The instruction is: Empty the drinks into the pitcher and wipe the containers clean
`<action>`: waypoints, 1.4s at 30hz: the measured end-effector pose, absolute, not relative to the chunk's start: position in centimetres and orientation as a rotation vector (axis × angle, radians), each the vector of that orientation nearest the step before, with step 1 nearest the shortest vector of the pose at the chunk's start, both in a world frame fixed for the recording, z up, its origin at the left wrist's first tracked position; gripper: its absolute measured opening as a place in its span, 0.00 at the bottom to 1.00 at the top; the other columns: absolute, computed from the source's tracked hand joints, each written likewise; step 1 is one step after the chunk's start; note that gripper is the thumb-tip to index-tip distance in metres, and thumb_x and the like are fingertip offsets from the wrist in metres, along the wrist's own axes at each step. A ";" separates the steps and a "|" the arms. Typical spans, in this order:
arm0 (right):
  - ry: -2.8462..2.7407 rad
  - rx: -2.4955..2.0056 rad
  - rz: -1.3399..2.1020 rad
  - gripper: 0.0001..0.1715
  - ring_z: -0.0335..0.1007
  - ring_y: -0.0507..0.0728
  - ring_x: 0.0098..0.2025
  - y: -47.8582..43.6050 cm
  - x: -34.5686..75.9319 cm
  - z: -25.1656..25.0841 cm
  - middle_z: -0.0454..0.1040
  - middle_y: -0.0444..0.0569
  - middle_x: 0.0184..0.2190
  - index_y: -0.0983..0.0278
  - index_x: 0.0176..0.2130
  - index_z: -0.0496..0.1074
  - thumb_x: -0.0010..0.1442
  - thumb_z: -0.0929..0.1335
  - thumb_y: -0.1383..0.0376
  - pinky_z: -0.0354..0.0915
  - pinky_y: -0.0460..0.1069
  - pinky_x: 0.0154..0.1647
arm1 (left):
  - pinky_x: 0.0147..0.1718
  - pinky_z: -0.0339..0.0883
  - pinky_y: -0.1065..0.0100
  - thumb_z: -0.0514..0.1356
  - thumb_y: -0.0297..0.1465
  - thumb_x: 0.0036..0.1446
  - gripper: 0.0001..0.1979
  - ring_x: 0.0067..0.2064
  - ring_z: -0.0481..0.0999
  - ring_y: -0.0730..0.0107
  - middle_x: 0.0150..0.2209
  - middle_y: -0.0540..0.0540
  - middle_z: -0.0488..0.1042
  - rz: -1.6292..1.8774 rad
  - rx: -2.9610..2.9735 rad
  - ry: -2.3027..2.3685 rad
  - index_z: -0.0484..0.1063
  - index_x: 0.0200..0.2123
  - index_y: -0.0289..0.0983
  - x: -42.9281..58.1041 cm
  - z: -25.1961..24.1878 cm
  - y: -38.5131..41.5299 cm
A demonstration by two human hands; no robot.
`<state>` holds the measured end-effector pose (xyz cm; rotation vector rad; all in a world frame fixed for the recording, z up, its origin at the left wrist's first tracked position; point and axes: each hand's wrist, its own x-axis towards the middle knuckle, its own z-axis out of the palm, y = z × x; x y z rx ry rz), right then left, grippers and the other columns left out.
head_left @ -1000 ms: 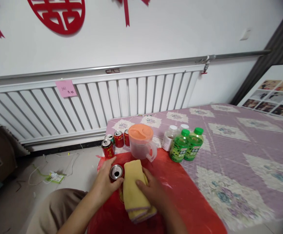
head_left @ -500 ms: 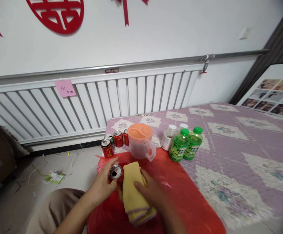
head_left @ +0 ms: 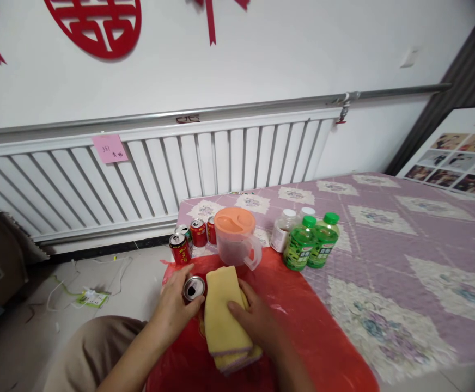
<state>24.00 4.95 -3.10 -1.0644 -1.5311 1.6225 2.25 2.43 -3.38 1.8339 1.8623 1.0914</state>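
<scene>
My left hand (head_left: 177, 298) is closed around an opened red drink can (head_left: 195, 287) standing upright, its silver top and dark opening facing me. In my right hand (head_left: 250, 311) is a folded yellow cloth (head_left: 225, 313) with a purple edge, pinched between thumb and fingers. The cloth is just right of the can; whether they touch I cannot tell. Both are over a red plastic sheet (head_left: 303, 321). Beyond my hands stands a clear pitcher (head_left: 231, 251) with an orange lid. Left of it are several more cans, among them a red one (head_left: 180, 249).
Right of the pitcher stand two green-capped bottles (head_left: 299, 247) and two white-capped ones, one a clear bottle (head_left: 280, 231). A purple quilted cover (head_left: 368, 239) spreads to the right. Behind is a white radiator (head_left: 225, 158). Wires lie on the floor (head_left: 139, 283) at left.
The yellow cloth has shifted slightly up and left with my right hand. My left hand's fingers have moved a little on the can. The other things stay in place.
</scene>
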 end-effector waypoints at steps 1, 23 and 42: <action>-1.544 -1.057 1.625 0.35 0.74 0.63 0.49 4.9 24.0 -3.0 0.71 0.55 0.56 0.62 0.60 0.58 0.56 0.67 0.59 0.71 0.56 0.45 | 0.57 0.61 0.49 0.62 0.27 0.47 0.32 0.56 0.69 0.52 0.54 0.40 0.70 1.094 1.833 1.837 0.61 0.57 0.39 2.2 -3.4 2.4; -1.473 -0.997 1.700 0.36 0.75 0.63 0.46 5.2 24.1 -4.1 0.71 0.54 0.56 0.60 0.61 0.57 0.57 0.68 0.56 0.72 0.56 0.43 | 0.54 0.63 0.48 0.62 0.29 0.48 0.29 0.54 0.70 0.52 0.52 0.40 0.70 1.056 1.915 1.867 0.63 0.55 0.38 2.3 -3.5 2.4; -1.722 -1.212 1.461 0.35 0.70 0.62 0.54 5.4 23.9 -3.9 0.70 0.54 0.57 0.63 0.61 0.61 0.55 0.67 0.62 0.65 0.55 0.53 | 0.59 0.59 0.47 0.63 0.30 0.47 0.35 0.60 0.65 0.50 0.58 0.37 0.66 1.064 1.940 1.805 0.59 0.59 0.37 2.2 -2.5 2.2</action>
